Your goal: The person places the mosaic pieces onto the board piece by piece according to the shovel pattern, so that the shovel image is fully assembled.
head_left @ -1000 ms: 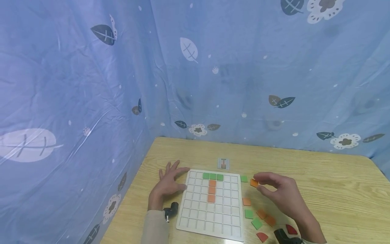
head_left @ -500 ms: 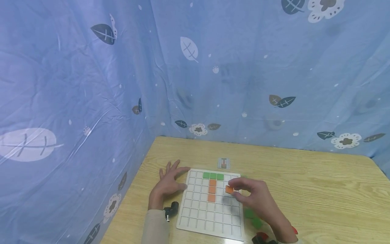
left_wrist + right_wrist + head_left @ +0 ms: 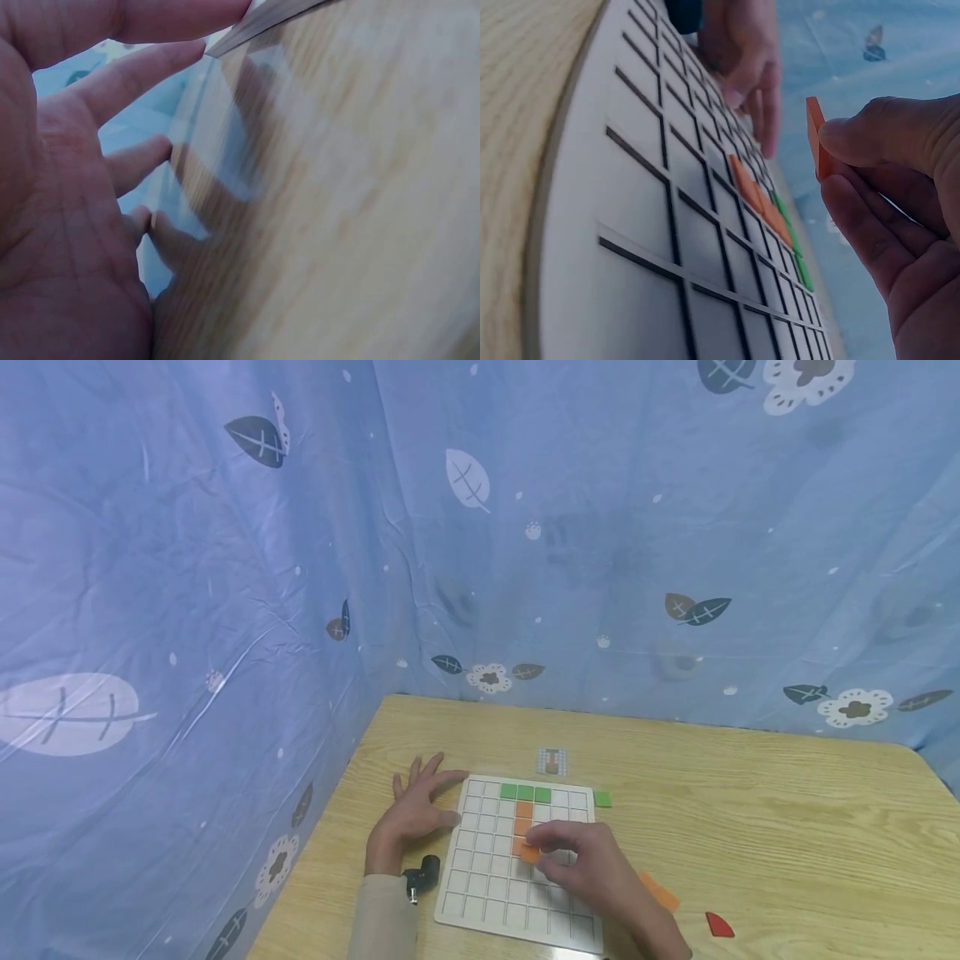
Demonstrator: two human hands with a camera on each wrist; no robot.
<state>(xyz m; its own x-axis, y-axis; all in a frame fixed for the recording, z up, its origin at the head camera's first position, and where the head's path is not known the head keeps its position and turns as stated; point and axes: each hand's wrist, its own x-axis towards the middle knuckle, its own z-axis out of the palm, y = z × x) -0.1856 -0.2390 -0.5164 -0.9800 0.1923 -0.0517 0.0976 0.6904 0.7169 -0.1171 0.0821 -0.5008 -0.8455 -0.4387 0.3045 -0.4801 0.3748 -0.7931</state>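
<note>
My right hand (image 3: pixel 588 867) pinches an orange square tile (image 3: pixel 816 139) between thumb and fingertips. In the head view that tile overlaps the lower end of a column of orange tiles (image 3: pixel 523 818) on the white grid board (image 3: pixel 491 912); the right wrist view shows it held apart from the board, tilted on edge. A row of green tiles (image 3: pixel 525 792) lies along the board's top, above the orange column. With fingers spread, my left hand (image 3: pixel 412 814) rests at the board's left edge, index fingertip and thumb touching the rim.
A small picture card (image 3: pixel 552 762) lies beyond the board. Right of the board are a green tile (image 3: pixel 603 799), an orange piece (image 3: pixel 660 892) and a red quarter-round piece (image 3: pixel 719 924). My right forearm hides other pieces. Blue curtains (image 3: pixel 570 568) stand behind the table.
My right hand has carried the orange tile leftward from the table at the right, across the board to the bottom of the orange column. The left hand has stayed in place.
</note>
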